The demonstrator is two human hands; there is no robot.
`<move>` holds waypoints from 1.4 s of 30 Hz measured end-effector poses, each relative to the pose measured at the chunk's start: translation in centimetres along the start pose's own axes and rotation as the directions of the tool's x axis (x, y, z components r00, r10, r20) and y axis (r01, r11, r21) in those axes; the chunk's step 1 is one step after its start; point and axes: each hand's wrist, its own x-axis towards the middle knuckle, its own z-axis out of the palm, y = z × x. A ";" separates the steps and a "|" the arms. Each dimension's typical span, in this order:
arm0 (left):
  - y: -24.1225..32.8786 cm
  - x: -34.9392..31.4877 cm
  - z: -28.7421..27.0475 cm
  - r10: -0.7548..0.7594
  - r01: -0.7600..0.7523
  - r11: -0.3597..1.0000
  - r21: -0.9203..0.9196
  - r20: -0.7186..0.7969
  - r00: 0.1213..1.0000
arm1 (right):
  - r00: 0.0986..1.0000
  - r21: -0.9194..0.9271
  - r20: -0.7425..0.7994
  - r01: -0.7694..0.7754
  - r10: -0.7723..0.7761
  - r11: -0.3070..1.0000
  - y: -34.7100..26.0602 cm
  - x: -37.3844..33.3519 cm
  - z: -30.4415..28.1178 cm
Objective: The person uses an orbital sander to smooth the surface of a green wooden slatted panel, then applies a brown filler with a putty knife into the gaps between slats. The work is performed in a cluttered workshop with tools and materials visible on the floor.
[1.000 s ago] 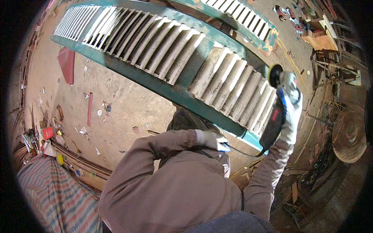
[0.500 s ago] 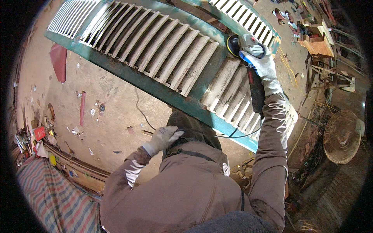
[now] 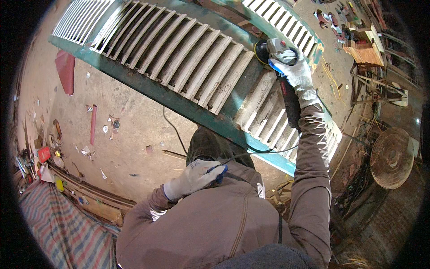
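My right hand [image 3: 297, 74], in a white and blue work glove, grips an angle grinder [image 3: 283, 51] by its head. The grinder's round disc [image 3: 261, 51] is at the green upper rail of a louvered wooden shutter [image 3: 183, 117]; whether it touches cannot be seen. Pale, worn slats [image 3: 215, 74] fill the shutter's panels. Close to my body, my gloved left hand [image 3: 192, 180] is closed around the black power cord [image 3: 264, 152], which runs to the grinder's rear end.
A second louvered shutter [image 3: 286, 22] lies beyond the first. A round fan [image 3: 392, 158] stands at the right. Wood pieces [image 3: 365, 49] are at the upper right. Red sheet material [image 3: 65, 71] and scraps lie on the floor at left, near a striped cloth [image 3: 67, 224].
My left hand has come back toward my body and to the right, drawing the cord up with it. The grinder in my right hand has shifted slightly left along the rail.
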 end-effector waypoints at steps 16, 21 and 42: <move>0.1 5.0 -2.3 -0.085 0.163 0.958 -0.235 0.309 0.947 | 0.997 -0.092 -0.080 -0.026 0.019 0.995 1.6 -1.2 -0.8; 0.3 5.5 -2.4 -0.167 0.322 0.923 -0.211 0.533 0.830 | 0.988 -0.005 -0.062 -0.144 0.143 0.990 3.1 -3.1 -4.2; 2.1 11.1 7.2 0.351 -0.432 0.898 0.086 0.455 0.819 | 0.840 0.023 -0.304 -0.466 0.450 0.885 18.2 -16.4 -16.4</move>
